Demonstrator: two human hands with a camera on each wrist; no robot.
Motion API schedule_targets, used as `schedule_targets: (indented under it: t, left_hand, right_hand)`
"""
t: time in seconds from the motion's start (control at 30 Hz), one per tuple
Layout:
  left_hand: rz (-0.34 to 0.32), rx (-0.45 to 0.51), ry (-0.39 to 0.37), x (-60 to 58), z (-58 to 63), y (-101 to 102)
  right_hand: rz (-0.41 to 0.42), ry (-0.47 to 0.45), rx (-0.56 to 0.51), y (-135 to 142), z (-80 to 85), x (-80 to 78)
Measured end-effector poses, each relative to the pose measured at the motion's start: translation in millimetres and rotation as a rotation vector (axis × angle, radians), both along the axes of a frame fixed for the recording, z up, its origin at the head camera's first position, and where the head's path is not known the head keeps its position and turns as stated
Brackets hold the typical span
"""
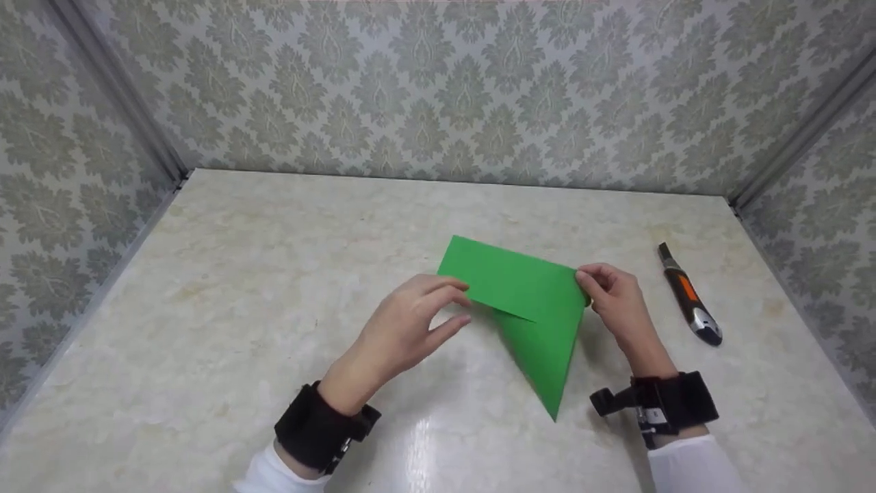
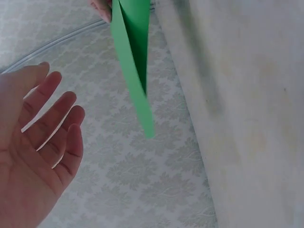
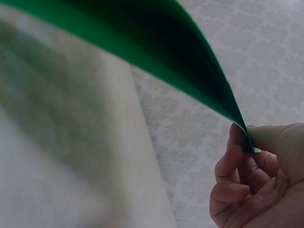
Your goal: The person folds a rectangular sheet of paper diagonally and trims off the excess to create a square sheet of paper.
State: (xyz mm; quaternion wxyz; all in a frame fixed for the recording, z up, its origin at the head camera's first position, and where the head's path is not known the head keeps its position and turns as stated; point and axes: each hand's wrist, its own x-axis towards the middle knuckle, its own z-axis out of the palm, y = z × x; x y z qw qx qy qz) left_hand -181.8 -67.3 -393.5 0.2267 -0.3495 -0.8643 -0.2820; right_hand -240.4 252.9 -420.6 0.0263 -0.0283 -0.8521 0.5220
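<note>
A folded sheet of green paper (image 1: 513,277) is held up over the table, with a long flap at the top and a pointed end hanging towards the front. My right hand (image 1: 619,301) pinches its right corner between thumb and fingers; the right wrist view shows the paper (image 3: 142,57) bowing away from that pinch. My left hand (image 1: 417,318) is beside the paper's left part, fingers loosely spread and the thumb apart. In the left wrist view a gap shows between the left hand (image 2: 45,137) and the paper (image 2: 130,61), whose layers stand slightly apart.
A utility knife (image 1: 690,294) with a black and orange handle lies on the table (image 1: 205,308) to the right of my right hand. Patterned wall panels (image 1: 424,89) enclose the table at the back and both sides. Black straps with small cameras are on both wrists.
</note>
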Motion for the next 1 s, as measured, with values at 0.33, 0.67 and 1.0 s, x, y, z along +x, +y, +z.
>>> schedule_targets:
  t: [0.33, 0.67, 1.0]
  left_hand:
    - [-0.087, -0.253, -0.218, -3.4, -21.2, 40.3]
    - [0.09, -0.559, -0.345, -23.3, -40.0, 93.4]
    - [0.157, -0.66, -0.467, -29.1, -39.0, 102.5]
  right_hand:
    - [0.046, -0.109, 0.091, 7.9, -30.5, -12.4]
    - [0.245, -0.134, 0.286, -6.0, -32.2, -7.8]
    - [0.379, -0.003, 0.481, 8.0, -13.9, 0.2]
